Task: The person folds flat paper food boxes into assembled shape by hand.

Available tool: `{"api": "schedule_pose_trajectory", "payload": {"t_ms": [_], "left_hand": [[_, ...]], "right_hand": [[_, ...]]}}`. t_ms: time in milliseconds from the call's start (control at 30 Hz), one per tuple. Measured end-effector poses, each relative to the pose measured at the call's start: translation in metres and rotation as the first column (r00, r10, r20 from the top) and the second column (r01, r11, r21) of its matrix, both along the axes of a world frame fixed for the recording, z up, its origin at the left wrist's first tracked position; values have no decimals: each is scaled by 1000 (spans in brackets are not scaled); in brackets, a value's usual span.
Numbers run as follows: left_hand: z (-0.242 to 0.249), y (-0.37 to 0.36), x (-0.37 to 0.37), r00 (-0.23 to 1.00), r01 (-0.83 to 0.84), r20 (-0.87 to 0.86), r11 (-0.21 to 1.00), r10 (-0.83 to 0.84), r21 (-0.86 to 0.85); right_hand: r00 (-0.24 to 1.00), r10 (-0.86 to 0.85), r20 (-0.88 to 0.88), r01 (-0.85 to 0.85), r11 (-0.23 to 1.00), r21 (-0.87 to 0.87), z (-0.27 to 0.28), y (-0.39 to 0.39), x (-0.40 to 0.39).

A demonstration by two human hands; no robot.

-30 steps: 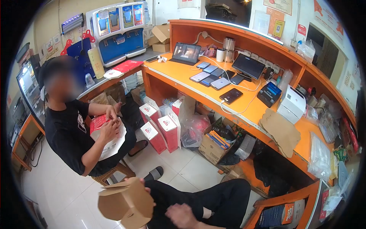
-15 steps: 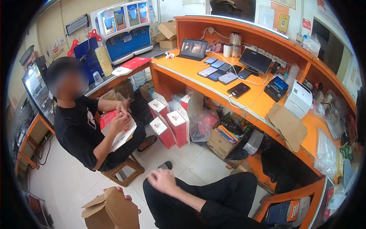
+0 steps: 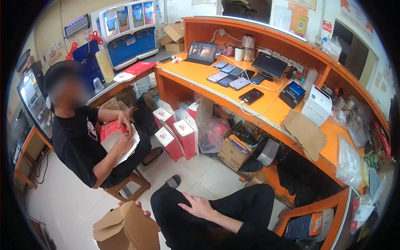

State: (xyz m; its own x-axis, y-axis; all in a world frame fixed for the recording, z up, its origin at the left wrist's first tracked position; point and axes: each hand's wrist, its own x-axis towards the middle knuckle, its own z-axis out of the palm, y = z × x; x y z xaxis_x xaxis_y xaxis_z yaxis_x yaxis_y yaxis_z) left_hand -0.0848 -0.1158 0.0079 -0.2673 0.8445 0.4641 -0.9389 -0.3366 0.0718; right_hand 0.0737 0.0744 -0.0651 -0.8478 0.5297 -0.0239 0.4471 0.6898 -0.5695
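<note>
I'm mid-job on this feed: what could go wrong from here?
1. The brown box could slip or tip: only the left hand grips it, its flaps look loose, and the right hand lies away on the leg.
2. The white cable at the black phone loops close to the counter's front edge, so a passing arm might snag it.

A loose black sleeve (image 3: 266,237) ended partway along the right forearm (image 3: 228,222), leaving the wrist and right hand (image 3: 201,207) bare. Roomy black trousers (image 3: 246,204), plain in colour, creased softly over the thighs and knees. What showed of the left hand (image 3: 146,213) was bare as well.
</note>
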Motion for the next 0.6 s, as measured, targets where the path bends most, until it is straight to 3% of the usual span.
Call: {"api": "schedule_pose_trajectory", "payload": {"t_ms": [100, 133, 200, 233, 267, 333, 433, 467, 500, 533, 567, 600], "left_hand": [[-6, -1, -9, 994, 103, 32, 994, -102, -27], [-7, 2, -8, 992, 118, 40, 993, -117, -23], [-6, 10, -2, 990, 128, 59, 992, -127, -9], [-6, 15, 2, 990, 124, 71, 992, -123, -3], [-3, 20, 6, 989, 121, 81, 993, -121, 2], [1, 26, 11, 988, 114, 104, 993, -114, 6], [4, 22, 3, 993, 111, 35, 994, -110, -13], [7, 15, 6, 997, 62, 39, 998, -61, -21], [11, 9, 8, 999, 17, 39, 999, -16, -28], [16, 2, 11, 999, -29, 39, 999, 30, -37], [19, 0, 11, 998, -50, 36, 998, 52, -44], [19, 2, 11, 998, -52, 38, 998, 54, -43]], "right_hand": [[919, 134, 370, -152, 988, 17, 9, 19, 19], [986, 88, 139, -113, 977, 180, 8, 17, 21], [936, 92, -340, 73, 894, 443, 17, 5, 21], [929, 86, -361, 72, 913, 401, 22, -8, 19], [912, 177, -371, -42, 938, 345, 24, -19, 15], [886, 376, -272, -240, 873, 424, 13, -46, 11], [860, 492, -137, -374, 790, 485, -2, -16, 26], [895, 398, -202, -295, 867, 402, -9, -3, 28], [942, 291, -165, -229, 921, 316, 1, 9, 34], [983, 153, -100, -141, 983, 118, 3, 21, 39], [977, 91, 193, -90, 996, -17, -2, 40, 44], [863, 78, 499, -34, 995, -97, -8, 59, 48]]}}
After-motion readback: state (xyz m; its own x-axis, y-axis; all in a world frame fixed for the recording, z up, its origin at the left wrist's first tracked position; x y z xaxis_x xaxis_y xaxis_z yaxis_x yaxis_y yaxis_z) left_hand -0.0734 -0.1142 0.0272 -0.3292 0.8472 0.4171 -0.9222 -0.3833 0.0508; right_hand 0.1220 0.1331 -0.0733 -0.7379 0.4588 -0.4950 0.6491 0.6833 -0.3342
